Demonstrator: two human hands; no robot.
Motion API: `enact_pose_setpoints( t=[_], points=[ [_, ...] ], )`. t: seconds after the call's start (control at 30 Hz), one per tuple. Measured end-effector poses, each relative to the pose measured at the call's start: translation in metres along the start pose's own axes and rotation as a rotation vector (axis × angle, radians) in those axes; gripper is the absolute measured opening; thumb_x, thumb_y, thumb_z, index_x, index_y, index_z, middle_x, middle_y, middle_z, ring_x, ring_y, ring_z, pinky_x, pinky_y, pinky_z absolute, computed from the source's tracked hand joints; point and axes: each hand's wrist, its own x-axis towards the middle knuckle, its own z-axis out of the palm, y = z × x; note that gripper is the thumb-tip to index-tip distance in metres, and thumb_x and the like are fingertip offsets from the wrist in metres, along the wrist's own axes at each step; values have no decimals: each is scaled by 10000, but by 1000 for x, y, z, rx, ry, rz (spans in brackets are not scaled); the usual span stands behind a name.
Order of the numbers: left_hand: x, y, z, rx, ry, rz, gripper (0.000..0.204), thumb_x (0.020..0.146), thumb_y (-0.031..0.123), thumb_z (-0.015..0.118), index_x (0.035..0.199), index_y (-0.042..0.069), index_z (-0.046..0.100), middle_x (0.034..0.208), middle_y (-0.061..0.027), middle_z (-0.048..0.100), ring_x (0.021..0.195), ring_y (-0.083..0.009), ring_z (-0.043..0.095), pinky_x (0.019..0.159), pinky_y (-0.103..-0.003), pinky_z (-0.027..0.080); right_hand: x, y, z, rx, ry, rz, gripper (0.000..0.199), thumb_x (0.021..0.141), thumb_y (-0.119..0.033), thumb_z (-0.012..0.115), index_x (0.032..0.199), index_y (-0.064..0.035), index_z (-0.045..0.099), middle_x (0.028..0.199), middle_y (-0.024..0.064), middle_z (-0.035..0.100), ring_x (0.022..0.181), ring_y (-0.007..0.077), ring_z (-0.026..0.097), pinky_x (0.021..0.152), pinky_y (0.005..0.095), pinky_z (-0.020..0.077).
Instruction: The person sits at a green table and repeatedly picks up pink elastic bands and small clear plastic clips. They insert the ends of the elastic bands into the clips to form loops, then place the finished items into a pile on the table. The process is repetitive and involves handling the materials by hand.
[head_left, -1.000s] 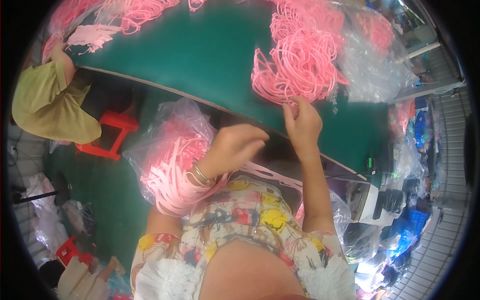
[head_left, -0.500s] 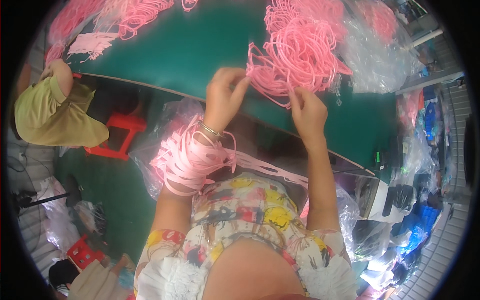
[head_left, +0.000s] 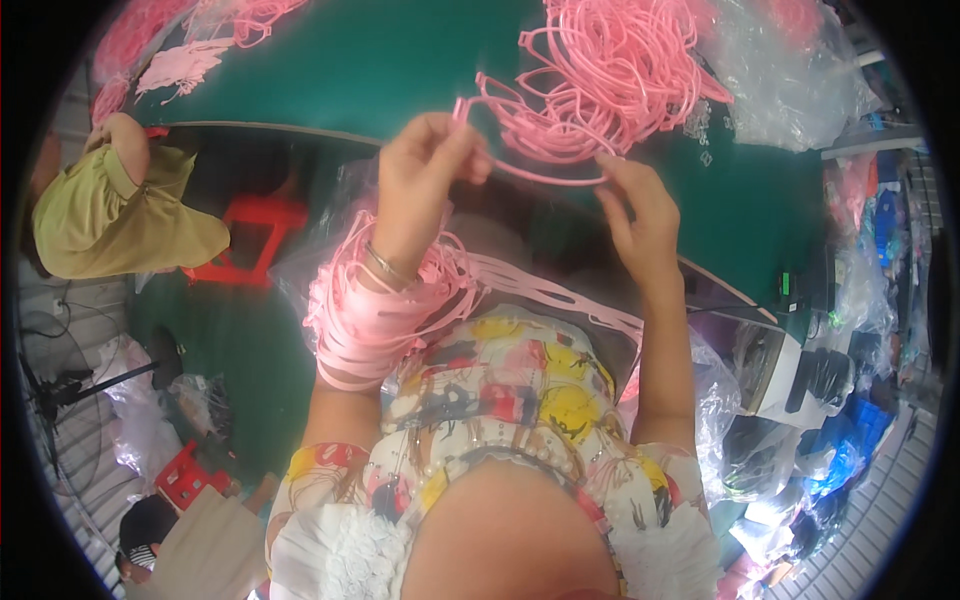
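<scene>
A thin pink strap [head_left: 548,181] bows between my two hands at the near edge of the green table. My left hand [head_left: 425,165] is closed on one end, with a short piece standing up past its fingers. The other end meets the fingertips of my right hand [head_left: 640,215], which pinch it. Just beyond lies a tangled heap of pink straps [head_left: 620,70]. Many flat, paler pink straps [head_left: 385,310] are looped around my left forearm below a metal bangle [head_left: 385,265]. From this bundle, several strands [head_left: 560,290] trail right across my lap.
Clear plastic bags [head_left: 790,100] lie beyond the heap at the right. More pink straps [head_left: 180,65] rest at the table's far left, near a person in an olive garment [head_left: 110,215]. A red stool [head_left: 250,235] stands on the floor. Another person [head_left: 200,540] is at lower left.
My hands have drawn one strap out of the heap's near edge and toward me. They are farther apart, with the strap spanning them. The view has shifted slightly.
</scene>
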Motion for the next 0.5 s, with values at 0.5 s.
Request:
enact_pose_setpoints(
  t=[0.5],
  points=[
    [-61, 20, 2, 805, 22, 1024, 326, 724, 5, 635, 1044, 7, 574, 905, -110, 577, 805, -233, 579, 723, -347, 480, -28, -37, -27, -51, 24, -143, 316, 678, 8, 686, 987, -54, 668, 787, 61, 639, 686, 241, 594, 624, 354, 439]
  ],
)
